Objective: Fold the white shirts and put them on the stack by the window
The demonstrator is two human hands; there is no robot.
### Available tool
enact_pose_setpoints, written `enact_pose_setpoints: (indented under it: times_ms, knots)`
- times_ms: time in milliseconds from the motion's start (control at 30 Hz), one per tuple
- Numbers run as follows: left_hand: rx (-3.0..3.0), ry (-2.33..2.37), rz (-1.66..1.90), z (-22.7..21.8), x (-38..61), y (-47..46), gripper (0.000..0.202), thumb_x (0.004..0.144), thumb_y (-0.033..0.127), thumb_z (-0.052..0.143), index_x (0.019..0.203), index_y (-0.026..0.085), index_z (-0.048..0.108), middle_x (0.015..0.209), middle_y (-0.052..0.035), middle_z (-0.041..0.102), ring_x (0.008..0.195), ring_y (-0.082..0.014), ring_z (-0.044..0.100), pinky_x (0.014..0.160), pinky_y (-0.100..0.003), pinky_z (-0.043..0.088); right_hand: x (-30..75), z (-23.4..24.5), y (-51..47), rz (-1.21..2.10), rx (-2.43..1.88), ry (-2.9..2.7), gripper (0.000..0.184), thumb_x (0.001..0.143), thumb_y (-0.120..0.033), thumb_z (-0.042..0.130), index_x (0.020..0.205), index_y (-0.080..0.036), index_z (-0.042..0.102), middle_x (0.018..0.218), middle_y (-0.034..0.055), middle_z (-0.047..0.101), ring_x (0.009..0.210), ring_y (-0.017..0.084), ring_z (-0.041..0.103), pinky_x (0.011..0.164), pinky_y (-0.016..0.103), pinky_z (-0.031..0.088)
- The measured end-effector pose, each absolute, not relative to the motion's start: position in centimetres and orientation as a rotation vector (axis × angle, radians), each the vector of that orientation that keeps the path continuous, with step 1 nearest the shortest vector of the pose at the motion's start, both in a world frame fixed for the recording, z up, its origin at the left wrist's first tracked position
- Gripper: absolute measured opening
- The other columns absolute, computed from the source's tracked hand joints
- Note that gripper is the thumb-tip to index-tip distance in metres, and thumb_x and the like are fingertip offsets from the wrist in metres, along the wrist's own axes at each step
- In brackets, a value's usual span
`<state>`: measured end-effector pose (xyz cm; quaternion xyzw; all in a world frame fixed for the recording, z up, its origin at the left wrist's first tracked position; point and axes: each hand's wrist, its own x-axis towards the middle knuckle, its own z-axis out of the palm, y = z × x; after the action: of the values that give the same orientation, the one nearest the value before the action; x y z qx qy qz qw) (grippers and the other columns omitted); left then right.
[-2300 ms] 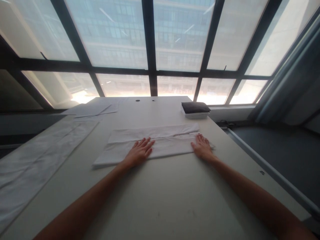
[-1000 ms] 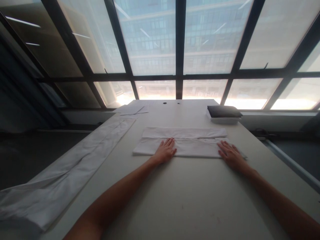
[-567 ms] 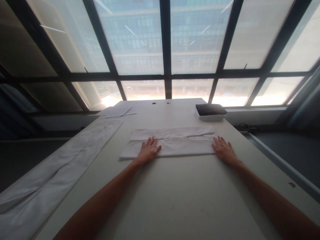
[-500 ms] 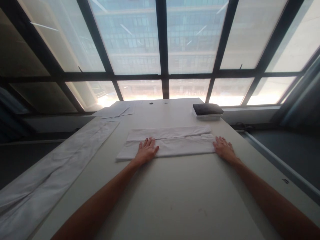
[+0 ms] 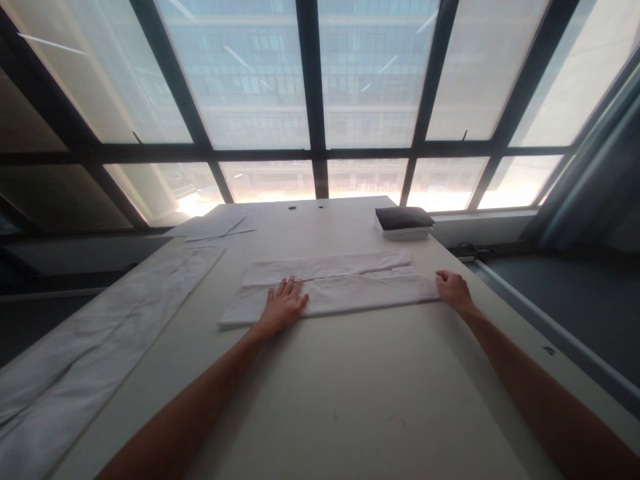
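A white cloth [image 5: 350,287], folded into a long band, lies across the middle of a pale table [image 5: 350,387]. My left hand [image 5: 283,308] lies flat on the band left of its middle, fingers spread and open. My right hand [image 5: 453,289] is at the band's right end, fingers curled at the cloth's corner; I cannot see whether they pinch it.
A second long white cloth [image 5: 100,333] stretches along the table's left side and off the near edge. A dark folded stack [image 5: 404,221] sits at the far right. Loose sheets [image 5: 215,227] lie at the far left. Large windows [image 5: 310,100] rise behind the table.
My right hand has slid off the cloth's top to its right end and its fingers have curled. My left hand stays flat on the cloth. The view has swung right.
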<state>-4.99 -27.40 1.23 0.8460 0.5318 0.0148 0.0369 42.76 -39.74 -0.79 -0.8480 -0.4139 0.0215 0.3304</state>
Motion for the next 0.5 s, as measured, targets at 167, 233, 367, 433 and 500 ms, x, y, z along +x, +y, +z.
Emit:
enact_pose_setpoints:
  times_ms: [167, 233, 367, 433, 500]
  knots:
    - [2.595, 1.620, 0.029, 1.4, -4.9, -27.5, 0.065, 0.104, 0.049, 0.020, 0.160, 0.017, 0.025, 0.168, -0.0113, 0.011, 0.154, -0.0333, 0.007, 0.117, -0.064, 0.016, 43.0, -0.2, -39.7, 0.281, -2.134, -1.086, 0.036, 0.081, -0.029, 0.061, 0.111, -0.014, 0.075, 0.095, 0.0122, 0.078, 0.082, 0.023, 0.072, 0.075, 0.030, 0.055]
    - [2.594, 1.611, 0.014, 1.5, -4.9, -27.5, 0.065, 0.104, 0.049, 0.019, 0.160, 0.018, 0.024, 0.168, -0.0111, 0.010, 0.154, -0.0334, 0.006, 0.117, -0.065, 0.016, 43.2, 0.3, -39.9, 0.404, -2.071, -1.032, 0.031, 0.080, -0.029, 0.063, 0.104, -0.013, 0.075, 0.088, 0.0110, 0.077, 0.073, 0.020, 0.070, 0.064, 0.027, 0.054]
    - [2.582, 1.585, -0.044, 1.4, -5.0, -27.0, 0.065, 0.104, 0.050, 0.018, 0.161, 0.021, 0.021, 0.168, -0.0093, 0.006, 0.154, -0.0333, 0.003, 0.116, -0.066, 0.016, 43.5, 1.5, -40.6, 0.724, -1.922, -0.896, 0.022, 0.082, -0.031, 0.064, 0.093, -0.014, 0.074, 0.081, 0.0064, 0.073, 0.060, 0.014, 0.064, 0.050, 0.021, 0.048]
    - [2.582, 1.564, -0.073, 1.4, -5.1, -26.7, 0.065, 0.103, 0.051, 0.018, 0.161, 0.022, 0.019, 0.168, -0.0082, 0.005, 0.154, -0.0336, 0.002, 0.116, -0.066, 0.015, 43.4, 1.9, -41.0, 0.843, -1.875, -0.868, 0.022, 0.083, -0.032, 0.066, 0.095, -0.014, 0.073, 0.074, 0.0040, 0.070, 0.055, 0.012, 0.061, 0.046, 0.018, 0.045]
    - [2.597, 1.548, -0.083, 1.3, -5.3, -26.5, 0.064, 0.103, 0.052, 0.018, 0.161, 0.025, 0.019, 0.168, -0.0076, 0.005, 0.154, -0.0344, 0.002, 0.116, -0.066, 0.016, 43.3, 2.1, -41.3, 0.906, -1.843, -0.853, 0.024, 0.081, -0.031, 0.070, 0.097, -0.013, 0.072, 0.067, 0.0022, 0.067, 0.049, 0.010, 0.057, 0.043, 0.017, 0.041]
